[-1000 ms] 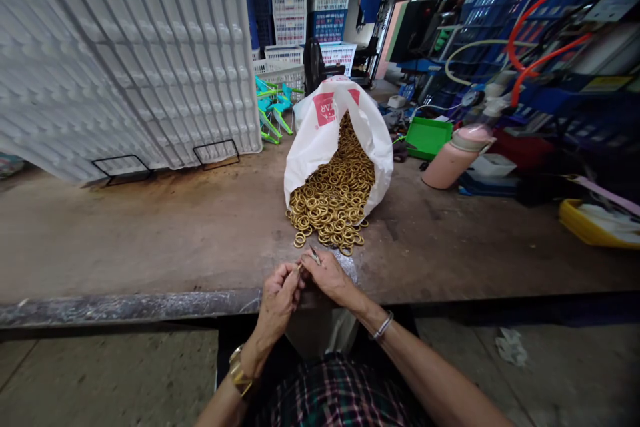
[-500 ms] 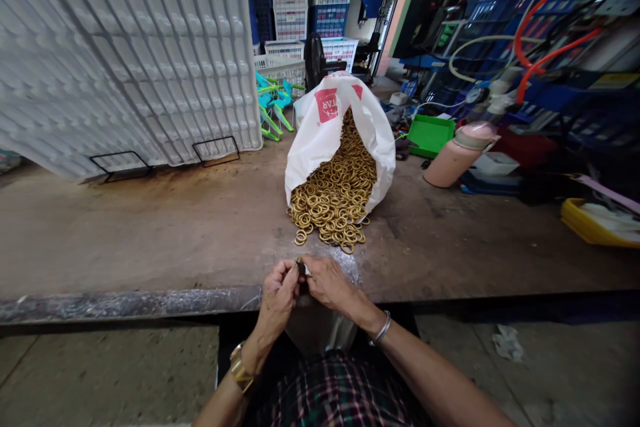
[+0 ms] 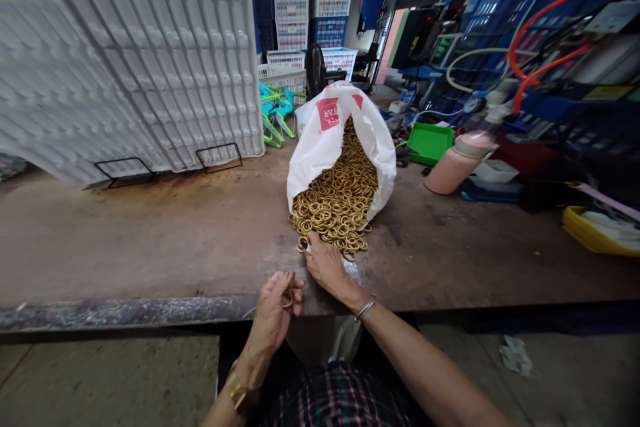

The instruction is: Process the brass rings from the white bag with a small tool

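Note:
My left hand [image 3: 275, 307] is above the table's front edge, fingers curled around a gold-coloured metal ring [image 3: 287, 299]. Stretched forward, my right hand [image 3: 327, 267] has its fingers bent together at the near edge of a heap of gold-coloured rings [image 3: 333, 203]. A small dark and white piece [image 3: 307, 249] shows at its fingertips; whether it is worn or held I cannot tell. One loose ring [image 3: 301, 245] lies right by these fingertips. The heap spills from the mouth of a white plastic sack [image 3: 313, 147] with red print, lying on the table.
Ribbed white panels [image 3: 175, 47] stand at the left on the wooden table [image 3: 150, 233], by black wire stands [image 3: 125, 172]. Right of the sack are a green tray [image 3: 430, 142], a pink bottle [image 3: 455, 163] and a yellow tray [image 3: 593, 233]. Stacked crates [image 3: 291, 0] rise behind.
My hands were together near the table edge and have parted. The right moved forward to the rings; the left stayed back, and a ring now shows in its fingers.

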### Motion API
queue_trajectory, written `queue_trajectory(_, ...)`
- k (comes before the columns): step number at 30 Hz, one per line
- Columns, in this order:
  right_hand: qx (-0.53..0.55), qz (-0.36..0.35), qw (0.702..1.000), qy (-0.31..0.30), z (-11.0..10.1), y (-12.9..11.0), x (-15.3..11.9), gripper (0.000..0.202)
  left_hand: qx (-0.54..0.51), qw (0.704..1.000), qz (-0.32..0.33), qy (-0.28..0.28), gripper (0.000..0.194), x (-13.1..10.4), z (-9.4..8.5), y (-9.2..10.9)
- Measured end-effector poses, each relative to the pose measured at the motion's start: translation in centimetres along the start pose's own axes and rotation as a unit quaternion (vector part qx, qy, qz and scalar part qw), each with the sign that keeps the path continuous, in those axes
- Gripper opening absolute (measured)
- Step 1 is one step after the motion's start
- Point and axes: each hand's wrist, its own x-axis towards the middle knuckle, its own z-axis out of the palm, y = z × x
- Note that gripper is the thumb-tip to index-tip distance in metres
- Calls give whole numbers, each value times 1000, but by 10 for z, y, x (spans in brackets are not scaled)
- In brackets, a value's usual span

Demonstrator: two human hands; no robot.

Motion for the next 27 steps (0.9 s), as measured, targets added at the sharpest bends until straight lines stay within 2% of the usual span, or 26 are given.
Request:
queue_trajectory(3,-18,10,1000,-9,4,-3,7,23,-31,999,-24,11,25,1,-1,3)
queue_trajectory(6,-11,18,1000,-8,5,-4,13,22,-59,996,-59,12,32,1,-2,7)
queue_trajectory(8,4,31,999,-10,4,-4,15,22,-76,995,-69,8,28,2,-4,9)
queue_trajectory(12,37,41,998,-7,-1,-1,16,21,-100,991,-75,43,25,6,-6,11)
queue_trajectory(16,87,-39,995,15,-1,5,5,20,-63,995,-54,49,30,9,-1,10)
queue_trajectory(20,149,-126,980,29,4,10,-12,20,38,998,-8,57,35,13,4,4)
queue_trajectory(23,195,-148,969,37,6,11,-21,18,105,993,11,56,35,15,4,0)
queue_trajectory(27,239,-152,958,41,5,11,-24,14,107,991,19,84,37,17,2,1)
